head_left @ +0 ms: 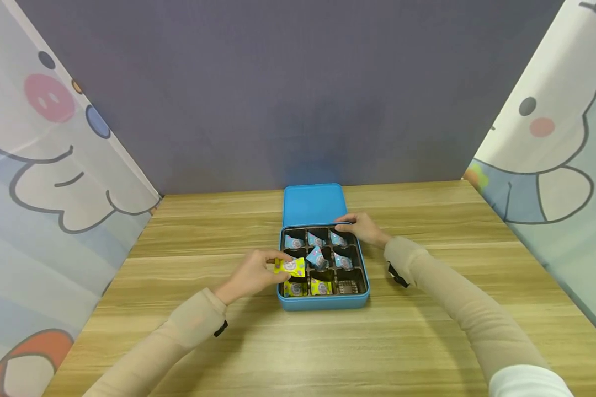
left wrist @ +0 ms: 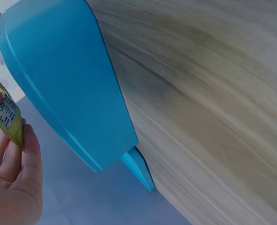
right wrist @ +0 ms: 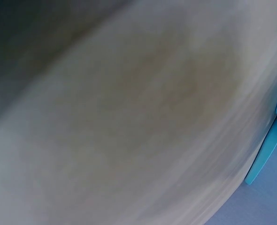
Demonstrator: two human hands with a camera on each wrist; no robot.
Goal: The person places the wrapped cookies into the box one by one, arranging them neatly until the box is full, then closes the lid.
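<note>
A blue tin (head_left: 323, 304) with a dark divided tray stands on the table, its lid (head_left: 314, 204) folded back behind it. My left hand (head_left: 253, 274) pinches a yellow wrapped candy (head_left: 290, 267) between thumb and fingers, above the left middle compartment. The left wrist view shows printed text on the back of this candy (left wrist: 7, 112). My right hand (head_left: 365, 228) holds the tin's rear right corner, fingers at the rim and thumb reaching inside. Blue wrapped candies (head_left: 343, 261) lie in the back row and in the middle and right compartments of the middle row. Yellow candies (head_left: 321, 286) fill two front compartments.
The front right compartment (head_left: 348, 286) shows its bare ridged bottom. Wood-grain table (head_left: 189, 231) surrounds the tin. A dark grey panel (head_left: 218, 99) rises behind, with cartoon-printed curtains (head_left: 541, 138) on both sides. The right wrist view is mostly blurred sleeve (right wrist: 129, 117).
</note>
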